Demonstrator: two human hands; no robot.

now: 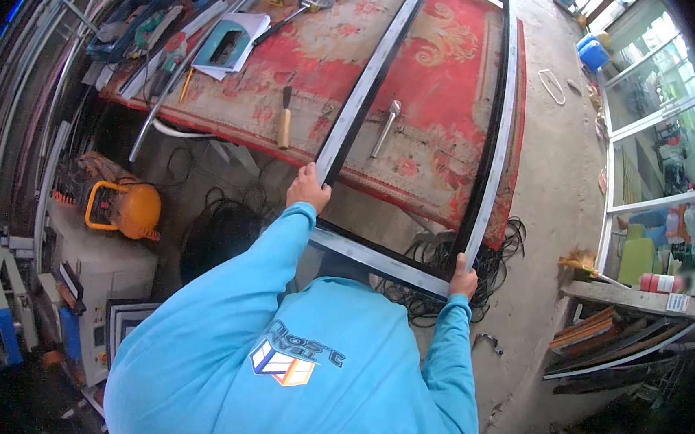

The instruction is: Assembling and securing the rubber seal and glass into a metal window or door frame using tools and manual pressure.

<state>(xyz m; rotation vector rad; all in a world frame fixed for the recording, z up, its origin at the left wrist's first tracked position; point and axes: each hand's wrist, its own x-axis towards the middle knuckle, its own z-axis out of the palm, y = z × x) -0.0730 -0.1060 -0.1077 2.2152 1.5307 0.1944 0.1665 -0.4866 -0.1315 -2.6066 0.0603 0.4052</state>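
Note:
A long rectangular metal frame [366, 84], silver-grey with black inner edges, lies over the red floral-patterned cloth [315, 108] of a worktable, its near end sticking out past the table edge toward me. My left hand [309, 188] is closed round its left rail near the close corner. At the right corner my right hand [463, 278] grips the other rail, thumb on top. Inside the frame's outline a ratchet-like metal tool [386, 128] rests on the cloth. Just left of the frame lies a flat-bladed tool with a wooden handle [284, 126].
Tools, papers and a teal-covered booklet [229, 46] crowd the table's far left. Black cable [508, 246] lies coiled below the near edge. A yellow machine [132, 207] stands at left, by long metal profiles [23, 85]. Glass-paned white frames [615, 132] line the right side.

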